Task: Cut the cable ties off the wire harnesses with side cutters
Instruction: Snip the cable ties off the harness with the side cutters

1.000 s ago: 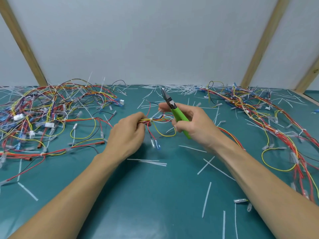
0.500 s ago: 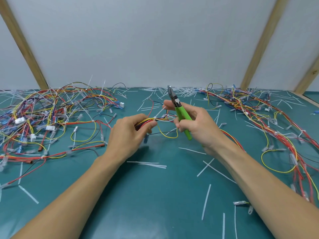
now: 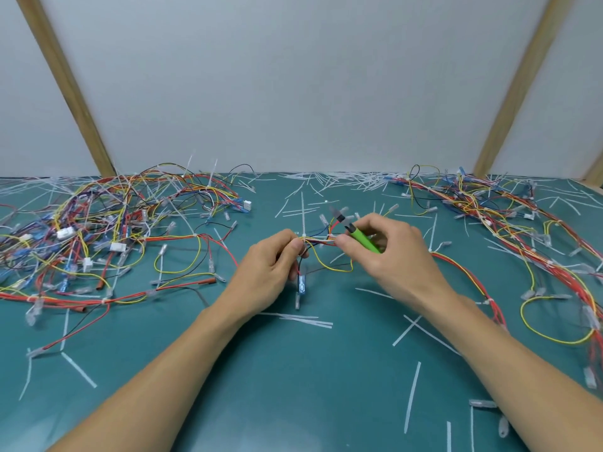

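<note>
Centrally, above the middle of the teal-green work mat, a short stretch of thin red, yellow, black and blue wire harness runs between two bare hands; the left hand pinches it between thumb and curled fingers, and just beside that pinch a white plastic cable tie circles the bundle with its long tail standing up; a yellow loop and a black lead with a clear-sleeved terminal hang down from the held part towards the mat. The right hand is curled round one pair of side cutters with bright green handles, thumb tip resting at the wires; the dark metal nose points up and to the left, above the bundle, and it is blurred, so whether the blades are apart or together I cannot tell.

Two large heaps of the same harnesses lie on the mat: one tangled pile of multicoloured wires with white connectors towards the far left corner, and one longer trail of red and yellow wires from the far edge down the right edge; both still show white ties sticking out. Loose cut white tie strips are scattered over the mat, thickest along the far edge, too many to count; the harnesses in the heaps cannot be counted singly either.
</note>
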Tool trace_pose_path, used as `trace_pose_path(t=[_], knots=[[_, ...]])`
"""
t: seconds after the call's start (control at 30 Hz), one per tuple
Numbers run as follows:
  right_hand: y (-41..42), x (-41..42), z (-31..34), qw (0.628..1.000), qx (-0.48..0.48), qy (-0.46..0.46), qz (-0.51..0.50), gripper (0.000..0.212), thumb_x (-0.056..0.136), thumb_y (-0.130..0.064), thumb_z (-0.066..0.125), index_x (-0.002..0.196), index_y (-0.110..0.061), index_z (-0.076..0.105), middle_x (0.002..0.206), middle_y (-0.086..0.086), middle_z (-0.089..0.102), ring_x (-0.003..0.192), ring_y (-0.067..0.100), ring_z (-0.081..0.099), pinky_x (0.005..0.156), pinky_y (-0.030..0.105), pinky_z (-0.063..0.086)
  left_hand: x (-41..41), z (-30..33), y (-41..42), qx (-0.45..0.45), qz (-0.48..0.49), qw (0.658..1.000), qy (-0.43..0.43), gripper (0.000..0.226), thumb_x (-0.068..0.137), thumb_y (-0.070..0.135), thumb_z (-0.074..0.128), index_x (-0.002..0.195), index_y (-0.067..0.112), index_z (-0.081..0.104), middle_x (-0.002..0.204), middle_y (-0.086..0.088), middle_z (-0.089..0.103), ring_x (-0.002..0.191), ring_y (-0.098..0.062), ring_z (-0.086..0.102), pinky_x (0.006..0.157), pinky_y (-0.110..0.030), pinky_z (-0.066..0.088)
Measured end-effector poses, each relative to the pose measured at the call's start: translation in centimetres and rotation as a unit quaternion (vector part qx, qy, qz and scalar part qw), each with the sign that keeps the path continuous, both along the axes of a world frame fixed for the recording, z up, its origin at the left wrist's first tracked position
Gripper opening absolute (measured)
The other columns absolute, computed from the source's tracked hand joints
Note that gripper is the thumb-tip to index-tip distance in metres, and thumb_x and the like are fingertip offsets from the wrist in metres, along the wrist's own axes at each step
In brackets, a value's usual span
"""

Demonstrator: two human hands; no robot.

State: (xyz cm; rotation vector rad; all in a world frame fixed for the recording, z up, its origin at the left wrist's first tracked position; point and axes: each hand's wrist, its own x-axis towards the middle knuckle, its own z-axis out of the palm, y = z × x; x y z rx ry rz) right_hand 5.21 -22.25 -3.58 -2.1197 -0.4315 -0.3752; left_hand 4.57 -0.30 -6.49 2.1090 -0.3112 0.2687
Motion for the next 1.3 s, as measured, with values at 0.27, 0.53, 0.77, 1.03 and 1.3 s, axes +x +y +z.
trace_pose_path(t=[0.27,0.53,0.77,1.03,1.3], knots=[[-0.5,0.0,0.6,0.975,-0.191,-0.114,-0.028,0.031,0.088,-0.064,0.066,0.097,-0.034,0.069,0.088,-0.017,0.069,0.083,0.008,0.061,0.073,0.033,0.050,0.0,0.2,0.2,0.025,0.060,0.997,-0.033,0.026,0.100,0.040,0.057,0.083,0.026,0.071,0.053,0.007,0.034,0.054,-0.013,0.030,0.054,-0.032,0.025],[-1.7,0.9,0.7,0.962,-0.244,-0.113,-0.042,0.045,0.085,-0.073,0.056,0.099,-0.034,0.073,0.093,-0.011,0.068,0.091,0.015,0.060,0.077,0.038,0.051,-0.5,0.7,-0.1,0.055,0.068,0.995,-0.048,0.030,0.103,0.041,0.049,0.090,0.026,0.072,0.049,0.005,0.032,0.049,-0.014,0.030,0.052,-0.030,0.022],[-1.4,0.9,0.4,0.964,-0.241,-0.110,-0.020,0.042,0.087,-0.069,0.059,0.101,-0.034,0.075,0.090,-0.010,0.068,0.089,0.016,0.062,0.080,0.040,0.053,-0.6,0.6,-0.2,0.095,0.088,0.986,-0.106,0.020,0.101,0.037,0.056,0.090,0.029,0.071,0.063,0.026,0.053,0.058,0.000,0.046,0.055,-0.027,0.026],[-1.2,0.8,0.4,0.968,-0.225,-0.115,-0.007,0.039,0.086,-0.069,0.061,0.098,-0.035,0.077,0.084,-0.011,0.068,0.082,0.016,0.061,0.073,0.041,0.053,-0.5,0.6,-0.2,0.145,0.089,0.975,-0.145,0.020,0.101,0.038,0.055,0.094,0.027,0.071,0.079,0.007,0.062,0.071,-0.017,0.052,0.061,-0.036,0.045],[-1.2,0.7,0.5,0.968,-0.227,-0.111,-0.007,0.039,0.085,-0.069,0.062,0.099,-0.037,0.078,0.082,-0.011,0.068,0.081,0.017,0.061,0.071,0.040,0.053,-0.6,0.7,-0.2,0.171,0.102,0.967,-0.158,0.021,0.101,0.040,0.054,0.094,0.028,0.070,0.077,0.009,0.058,0.069,-0.012,0.045,0.057,-0.031,0.035]])
